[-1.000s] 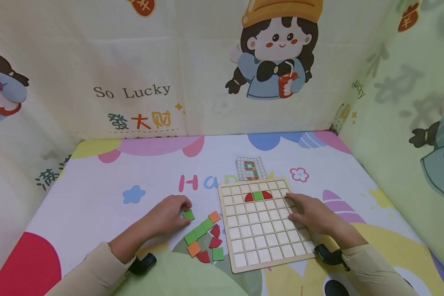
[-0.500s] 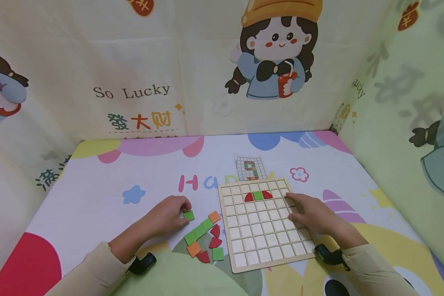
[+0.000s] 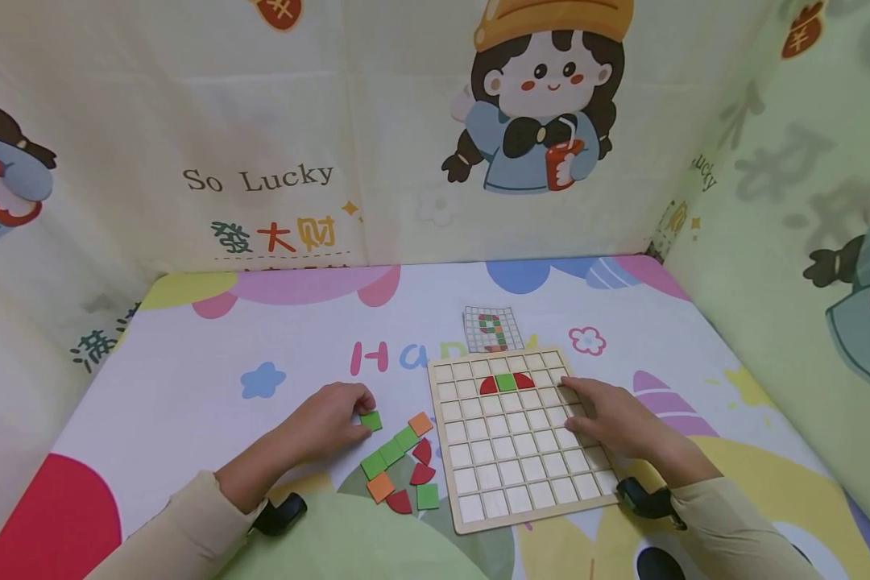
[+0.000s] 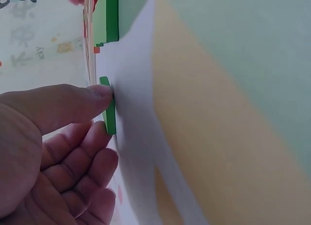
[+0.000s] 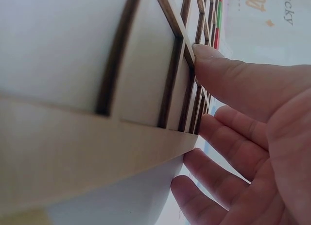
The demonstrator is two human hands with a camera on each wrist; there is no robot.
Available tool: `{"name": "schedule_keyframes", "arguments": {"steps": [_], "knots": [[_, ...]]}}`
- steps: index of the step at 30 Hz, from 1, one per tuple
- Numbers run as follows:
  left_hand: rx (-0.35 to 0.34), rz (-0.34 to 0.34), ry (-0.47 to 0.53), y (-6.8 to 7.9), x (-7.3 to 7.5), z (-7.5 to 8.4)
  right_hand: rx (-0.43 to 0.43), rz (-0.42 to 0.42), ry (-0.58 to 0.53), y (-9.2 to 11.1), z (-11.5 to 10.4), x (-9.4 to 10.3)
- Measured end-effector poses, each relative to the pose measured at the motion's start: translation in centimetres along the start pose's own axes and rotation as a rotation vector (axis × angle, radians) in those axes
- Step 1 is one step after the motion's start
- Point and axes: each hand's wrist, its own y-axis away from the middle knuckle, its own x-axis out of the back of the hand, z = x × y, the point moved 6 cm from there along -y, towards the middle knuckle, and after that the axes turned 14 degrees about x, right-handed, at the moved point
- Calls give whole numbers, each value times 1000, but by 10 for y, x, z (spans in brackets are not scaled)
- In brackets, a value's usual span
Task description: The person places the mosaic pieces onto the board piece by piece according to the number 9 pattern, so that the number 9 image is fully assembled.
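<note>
My left hand is left of the loose tiles, pinching a green square tile low over the table. In the left wrist view the thumb lies on this green square tile, with fingertips at its lower end. My right hand holds the right edge of a wooden grid board. The right wrist view has the thumb over the cells and the fingertips along the outer edge of the grid board. In an upper row of the board, a green square sits between two red quarter-round tiles.
Between my left hand and the board lie several loose tiles: green squares, orange squares and red quarter-rounds. A pattern card with a coloured figure on a grid lies behind the board. Printed cloth covers the table.
</note>
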Motion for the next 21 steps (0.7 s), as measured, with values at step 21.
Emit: {"name": "schedule_keyframes", "arguments": {"steps": [21], "knots": [[-32, 2, -2, -3, 5, 15, 25, 1, -12, 1, -3, 1]]}}
